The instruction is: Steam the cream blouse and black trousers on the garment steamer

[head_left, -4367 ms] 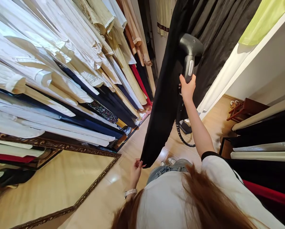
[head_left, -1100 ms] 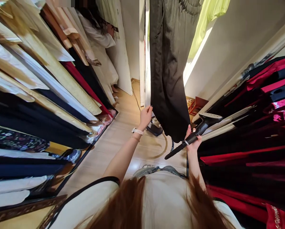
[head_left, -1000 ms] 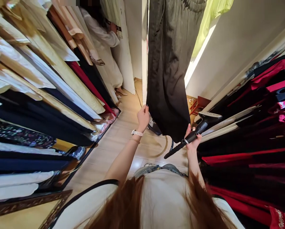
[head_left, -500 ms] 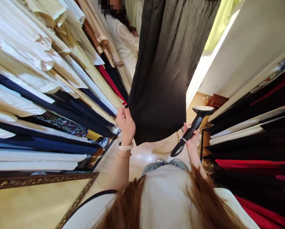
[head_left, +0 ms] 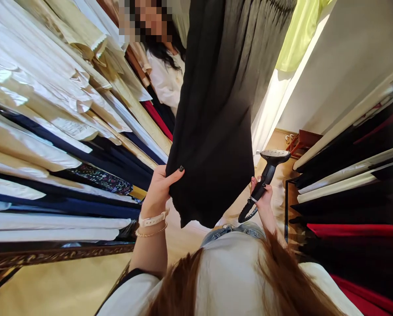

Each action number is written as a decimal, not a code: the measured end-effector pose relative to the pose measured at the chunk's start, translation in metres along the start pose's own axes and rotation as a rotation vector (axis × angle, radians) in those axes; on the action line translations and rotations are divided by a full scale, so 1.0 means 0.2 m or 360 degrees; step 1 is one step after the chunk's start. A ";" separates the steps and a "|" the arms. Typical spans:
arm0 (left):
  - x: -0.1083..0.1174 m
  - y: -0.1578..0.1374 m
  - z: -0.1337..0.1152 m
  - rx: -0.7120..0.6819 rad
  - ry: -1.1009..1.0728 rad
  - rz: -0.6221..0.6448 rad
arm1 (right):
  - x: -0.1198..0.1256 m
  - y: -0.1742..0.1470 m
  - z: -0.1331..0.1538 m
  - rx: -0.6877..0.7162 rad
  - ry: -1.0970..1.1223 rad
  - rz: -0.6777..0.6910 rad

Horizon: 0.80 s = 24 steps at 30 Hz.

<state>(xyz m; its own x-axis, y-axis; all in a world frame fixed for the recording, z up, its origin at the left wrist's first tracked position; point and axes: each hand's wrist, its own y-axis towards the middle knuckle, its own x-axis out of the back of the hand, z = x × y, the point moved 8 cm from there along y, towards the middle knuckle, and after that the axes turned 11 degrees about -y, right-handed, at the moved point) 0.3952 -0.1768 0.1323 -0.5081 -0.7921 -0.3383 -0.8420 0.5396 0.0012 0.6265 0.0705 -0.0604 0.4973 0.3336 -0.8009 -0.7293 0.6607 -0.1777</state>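
A long black garment [head_left: 212, 145], gathered near the top, hangs in front of me; its upper end is out of view. My left hand [head_left: 158, 188] is closed on its left edge near the hem, thumb in front and the other fingers hidden behind the cloth. Wrapped round the handle of a black garment steamer [head_left: 267, 174] is my right hand [head_left: 265, 195]. The steamer's pale perforated head points up, to the right of the garment. Some right fingertips are close beside the garment's right edge; I cannot tell whether they touch it.
Clothes rails flank me, with pale and navy garments [head_left: 68, 92] at left and dark and red ones [head_left: 351, 202] at right. Another person [head_left: 165, 77] in white stands behind the black garment. A gilt frame [head_left: 68, 255] lies low left; a reddish-brown stool-like item [head_left: 306, 140] stands beyond the steamer.
My left hand has moved down and left, its thumb now across the front of the cloth. The hem hangs lower and nearer me. The steamer has shifted slightly left. The other person's head shows more.
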 end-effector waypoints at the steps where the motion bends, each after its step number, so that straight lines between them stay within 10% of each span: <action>1: 0.01 0.01 0.01 0.0007 -0.0094 -0.0036 | -0.01 0.00 0.00 0.0006 0.0004 0.0017; 7: 0.04 0.04 0.11 0.0021 -0.0597 -0.0306 | -0.01 -0.05 -0.02 0.0056 0.0095 0.0041; 24: -0.15 -0.07 0.01 0.0006 -0.0550 0.0126 | -0.13 -0.31 0.31 0.0220 0.0322 0.0180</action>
<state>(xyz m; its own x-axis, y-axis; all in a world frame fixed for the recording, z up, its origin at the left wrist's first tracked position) 0.4230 -0.1597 0.1409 -0.4797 -0.6048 -0.6356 -0.8013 0.5971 0.0366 0.6883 0.0623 0.0073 0.3021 0.2783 -0.9118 -0.6967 0.7173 -0.0119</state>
